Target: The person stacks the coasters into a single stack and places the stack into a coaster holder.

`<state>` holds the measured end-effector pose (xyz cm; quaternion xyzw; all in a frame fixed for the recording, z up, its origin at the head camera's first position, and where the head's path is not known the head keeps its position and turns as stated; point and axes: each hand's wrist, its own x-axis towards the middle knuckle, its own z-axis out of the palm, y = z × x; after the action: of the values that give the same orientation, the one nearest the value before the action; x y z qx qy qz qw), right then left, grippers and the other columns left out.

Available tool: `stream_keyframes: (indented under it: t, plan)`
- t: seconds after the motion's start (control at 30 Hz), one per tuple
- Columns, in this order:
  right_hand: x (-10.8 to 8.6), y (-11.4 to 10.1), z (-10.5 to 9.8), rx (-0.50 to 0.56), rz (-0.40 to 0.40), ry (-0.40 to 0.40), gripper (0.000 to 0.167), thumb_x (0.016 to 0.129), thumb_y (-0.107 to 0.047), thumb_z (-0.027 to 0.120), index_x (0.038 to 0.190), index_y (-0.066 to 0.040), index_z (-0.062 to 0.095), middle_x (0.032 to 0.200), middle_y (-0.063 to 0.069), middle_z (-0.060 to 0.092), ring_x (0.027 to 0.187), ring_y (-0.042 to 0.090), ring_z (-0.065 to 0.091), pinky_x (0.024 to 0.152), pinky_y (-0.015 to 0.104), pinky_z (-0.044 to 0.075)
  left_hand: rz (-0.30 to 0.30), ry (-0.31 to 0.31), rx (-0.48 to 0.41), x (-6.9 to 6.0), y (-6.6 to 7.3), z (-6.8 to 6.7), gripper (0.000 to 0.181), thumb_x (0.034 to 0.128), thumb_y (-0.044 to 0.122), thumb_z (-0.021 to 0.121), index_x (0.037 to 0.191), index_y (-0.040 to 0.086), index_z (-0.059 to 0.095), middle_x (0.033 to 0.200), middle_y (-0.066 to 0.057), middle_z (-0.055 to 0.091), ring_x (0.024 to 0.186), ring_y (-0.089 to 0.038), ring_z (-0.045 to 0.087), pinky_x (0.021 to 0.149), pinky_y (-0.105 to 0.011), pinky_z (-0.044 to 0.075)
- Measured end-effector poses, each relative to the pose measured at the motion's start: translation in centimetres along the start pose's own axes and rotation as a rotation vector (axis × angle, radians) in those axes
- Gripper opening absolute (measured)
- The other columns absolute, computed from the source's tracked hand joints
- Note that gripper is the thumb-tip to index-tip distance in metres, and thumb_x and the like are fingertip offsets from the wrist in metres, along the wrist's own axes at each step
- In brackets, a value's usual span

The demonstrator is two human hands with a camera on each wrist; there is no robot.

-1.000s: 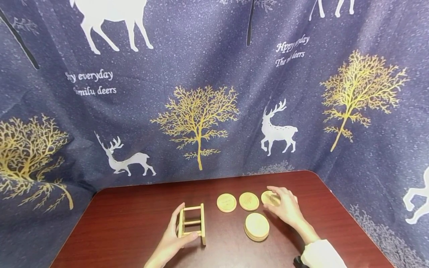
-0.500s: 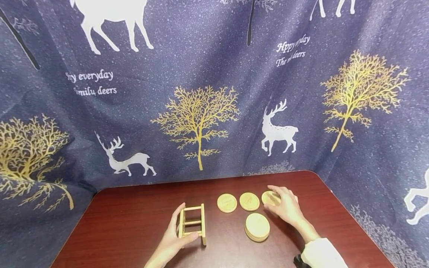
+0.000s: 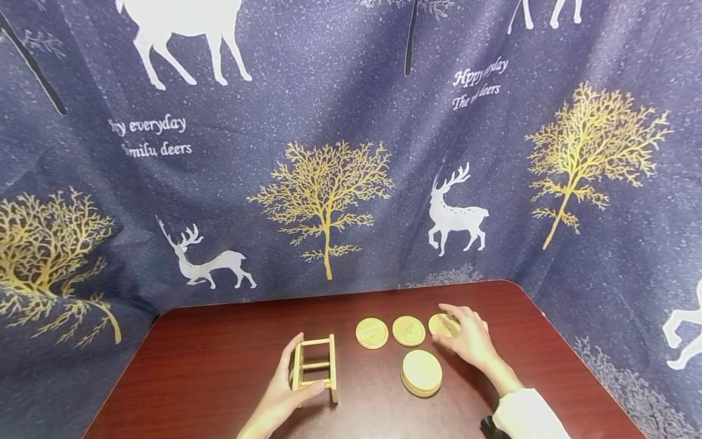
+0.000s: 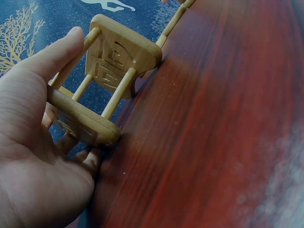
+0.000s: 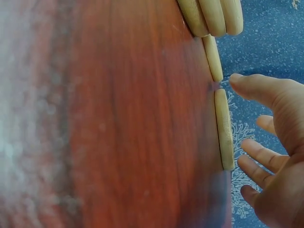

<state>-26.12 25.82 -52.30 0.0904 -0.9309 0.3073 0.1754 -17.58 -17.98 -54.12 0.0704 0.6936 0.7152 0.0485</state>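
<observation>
- Head view: the left hand (image 3: 281, 393) grips a small wooden rack (image 3: 315, 366), thumb on the near side and fingers reaching round the far end, coming in from the rack's 8 o'clock
- The rack is at 9 o'clock of a stack of pale discs (image 3: 421, 371) on the reddish-brown tabletop (image 3: 219, 360); whether it is lifted cannot be told
- Left wrist view shows two end plates, one with carved marks (image 4: 116, 61), joined by round rods (image 4: 118, 93)
- The right hand (image 3: 471, 341) is loose and holds nothing, fingers spread over the right disc (image 3: 443, 326); the right wrist view shows a gap between them
- Around the stack, the right disc lies flat at 1 o'clock, the middle disc (image 3: 408, 331) between 11 and 12, and the left disc (image 3: 372, 333) at 10
- A white sleeve (image 3: 529, 417) covers the right forearm at 5 o'clock
- Towards 12, a dark blue cloth (image 3: 351, 91) with white deer and golden trees hangs behind the tabletop
</observation>
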Motion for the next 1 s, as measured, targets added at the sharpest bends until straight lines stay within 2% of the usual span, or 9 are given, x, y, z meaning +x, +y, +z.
stream_keyframes:
  t: [0.3, 0.63, 1.0]
  plan:
    - [0.10, 0.25, 0.31, -0.019, -0.038, 0.014, 0.078, 0.075, -0.028, 0.102, 0.143, -0.005, 0.071, 0.129, 0.024, 0.073, 0.121, 0.049, 0.064, 0.092, 0.064, 0.044, -0.004, 0.001, -0.002, -0.08, 0.21, 0.02, 0.113, 0.0888, 0.002, 0.090, 0.176, 0.025, 0.022, 0.170, -0.029, 0.034, 0.129, -0.041, 0.065, 0.090, -0.036, 0.065]
    - [0.03, 0.30, 0.16, -0.019, 0.002, -0.029, 0.079, 0.075, -0.028, 0.103, 0.144, -0.006, 0.071, 0.135, 0.026, 0.070, 0.126, 0.051, 0.062, 0.095, 0.066, 0.044, 0.024, -0.013, 0.012, -0.10, 0.38, 0.12, 0.112, 0.0901, 0.003, 0.090, 0.176, 0.020, 0.020, 0.169, -0.030, 0.034, 0.130, -0.040, 0.065, 0.091, -0.037, 0.064]
    - [0.05, 0.55, 0.27, -0.022, 0.006, -0.040, 0.078, 0.075, -0.028, 0.103, 0.143, -0.005, 0.072, 0.135, 0.027, 0.069, 0.126, 0.051, 0.061, 0.094, 0.066, 0.044, 0.012, 0.009, 0.021, -0.11, 0.13, 0.07, 0.113, 0.0885, 0.003, 0.091, 0.176, 0.023, 0.023, 0.170, -0.027, 0.034, 0.133, -0.042, 0.063, 0.091, -0.036, 0.064]
